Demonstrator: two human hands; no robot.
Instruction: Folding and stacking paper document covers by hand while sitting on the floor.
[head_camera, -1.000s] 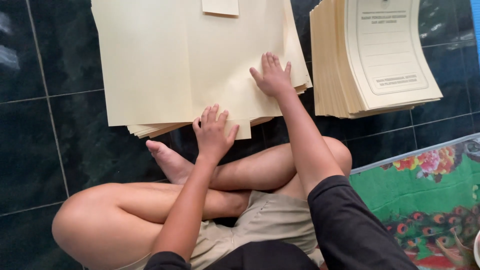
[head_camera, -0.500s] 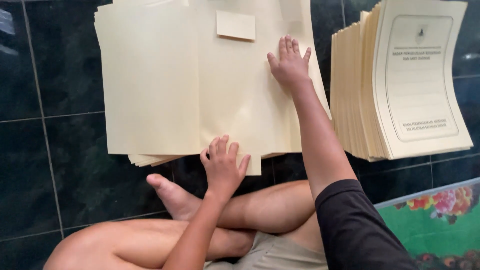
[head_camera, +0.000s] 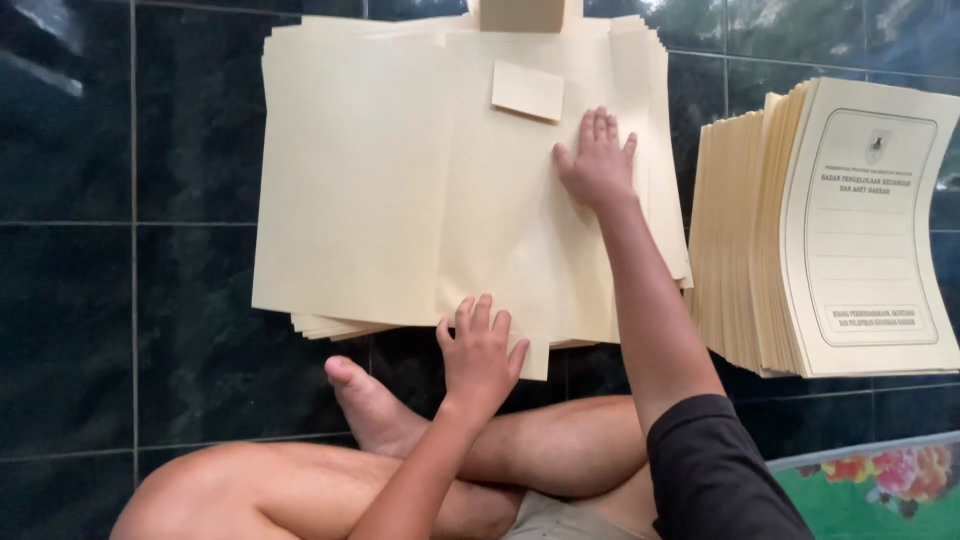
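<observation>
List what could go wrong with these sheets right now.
The left hand presses only the near edge of the top cream paper sheet, which overhangs the uneven cream stack; it could crease or slide. The small loose cream slip lies unheld and may shift. The right hand could drag sheets askew.

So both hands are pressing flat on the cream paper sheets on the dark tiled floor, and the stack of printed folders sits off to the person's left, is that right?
Not quite: the head view shows the stack of printed folders to the person's right. Both the left hand and right hand do press on the cream paper sheets on the dark tiled floor.
</observation>
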